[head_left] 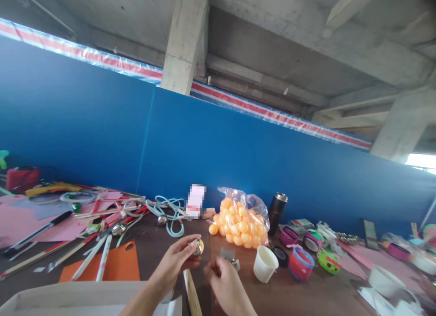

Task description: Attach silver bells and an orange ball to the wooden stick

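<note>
Between the thumb and fingers of my left hand (pixel 177 259) is a small shiny metal bell (pixel 197 248), with a yellowish patch at its side. My right hand (pixel 225 280) is just to the right, apart from the left, its fingers curled in; what they pinch, if anything, is hidden. Just beyond its knuckles lie a small grey piece (pixel 227 253) and another shiny round thing, partly covered by the hand. A wooden stick (pixel 192 294) lies below and between both hands on the brown table (pixel 272 300).
Ahead stands a clear bag of orange balls (pixel 242 223), with a black bottle (pixel 277 211) beside it. A white cup (pixel 265 264), black tape (pixel 279 256) and colourful rolls (pixel 301 263) sit rightward. Leftward are an orange sheet (pixel 119 263), sticks, pale-blue cord (pixel 174 227) and a phone (pixel 195 201).
</note>
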A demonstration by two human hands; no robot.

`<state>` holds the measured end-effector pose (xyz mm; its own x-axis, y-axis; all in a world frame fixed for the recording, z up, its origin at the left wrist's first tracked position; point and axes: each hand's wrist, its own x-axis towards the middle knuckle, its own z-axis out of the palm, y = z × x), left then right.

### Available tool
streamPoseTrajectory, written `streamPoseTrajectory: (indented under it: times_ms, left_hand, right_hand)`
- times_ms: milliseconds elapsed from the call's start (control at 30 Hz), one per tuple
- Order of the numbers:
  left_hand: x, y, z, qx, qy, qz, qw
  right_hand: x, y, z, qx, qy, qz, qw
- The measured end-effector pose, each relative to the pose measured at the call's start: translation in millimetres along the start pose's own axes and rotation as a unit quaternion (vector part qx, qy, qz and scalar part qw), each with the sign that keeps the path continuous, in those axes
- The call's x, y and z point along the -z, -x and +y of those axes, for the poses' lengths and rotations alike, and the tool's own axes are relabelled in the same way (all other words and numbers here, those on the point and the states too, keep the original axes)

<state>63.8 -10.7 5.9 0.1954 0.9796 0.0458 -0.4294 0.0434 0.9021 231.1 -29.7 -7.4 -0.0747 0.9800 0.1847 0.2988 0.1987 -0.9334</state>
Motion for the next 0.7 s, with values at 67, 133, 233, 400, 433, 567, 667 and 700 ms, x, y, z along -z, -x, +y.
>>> streamPoseTrajectory:
  times_ms: [67, 133, 233, 400, 433, 567, 667, 700]
  left_hand:
    - [1.1, -1, 1, 0.0, 0.003, 0.005, 1.0]
    - [1.9, -3, 1, -0.001, 0.003, 0.007, 1.0]
    - [2.9, -6, 0, -0.002, 0.0, 0.014, 1.0]
    - [4.2, -9, 0, 0.005, -0.014, 0.023, 1.0]
    - [4.4, -9, 0, 0.001, -0.015, 0.024, 1.0]
    - [5.5, -8, -2, -0.013, -0.009, 0.025, 1.0]
    - [6.4, -8, -2, -0.009, 0.003, 0.028, 1.0]
    - [6.7, -8, -2, -0.008, 0.005, 0.027, 1.0]
  right_hand:
    - [-1, 5, -3, 0.019, 0.134, -0.022, 0.991]
    - [-2, 11, -11, -0.001, 0.216, -0.044, 0.975]
    - [-2, 19, -27, -0.044, 0.267, -0.061, 0.961]
    - [-3, 26, -36, -0.05, 0.328, -0.072, 0.941]
    - [-3, 26, -33, -0.043, 0.335, -0.084, 0.938]
    - [-9, 25, -20, -0.034, 0.359, -0.105, 0.927]
    - [-14, 24, -13, -0.035, 0.369, -0.086, 0.925]
    - [-15, 23, -12, -0.031, 0.36, -0.075, 0.929]
